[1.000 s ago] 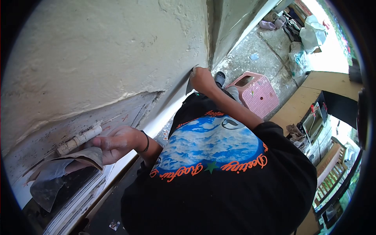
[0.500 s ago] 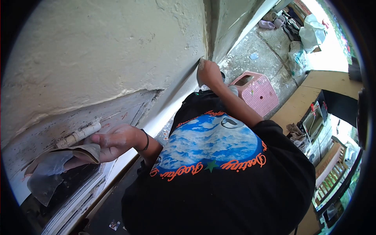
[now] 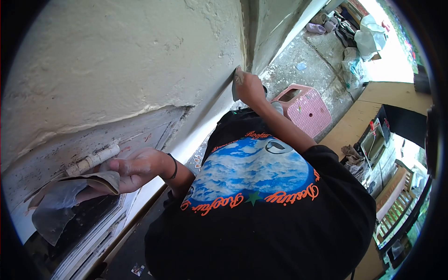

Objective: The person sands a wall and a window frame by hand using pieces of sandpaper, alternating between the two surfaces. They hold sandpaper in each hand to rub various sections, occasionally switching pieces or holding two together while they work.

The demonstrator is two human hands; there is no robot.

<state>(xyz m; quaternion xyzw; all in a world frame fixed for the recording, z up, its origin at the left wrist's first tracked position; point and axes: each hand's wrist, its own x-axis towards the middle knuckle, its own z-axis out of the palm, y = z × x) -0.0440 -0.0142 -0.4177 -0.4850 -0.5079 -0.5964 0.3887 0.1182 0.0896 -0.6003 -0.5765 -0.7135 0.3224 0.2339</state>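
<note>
My left hand [image 3: 140,169] is closed on a curled grey-brown sheet [image 3: 100,179], thumb on top. A grey, partly see-through flap [image 3: 53,219] hangs from the sheet. Pale smears mark these fingers, and a dark band circles the wrist. Just behind the sheet, a whitish pipe-like piece [image 3: 93,160] runs along the wall's lower part. My right hand [image 3: 251,88] pinches a thin, flat grey piece [image 3: 235,88] against the edge of the rough plastered wall [image 3: 126,60], beside the corner. The fingers hide most of that piece.
A pink plastic stool [image 3: 310,109] stands on the stained concrete floor [image 3: 303,51] beyond my right arm. Shoes [image 3: 316,29] and white bags [image 3: 371,37] lie near the bright opening. Brown board furniture [image 3: 396,98] and a slatted wooden piece [image 3: 394,205] stand at the right.
My right hand and its flat piece have shifted slightly up and to the left along the wall edge. The left hand keeps its hold on the curled sheet.
</note>
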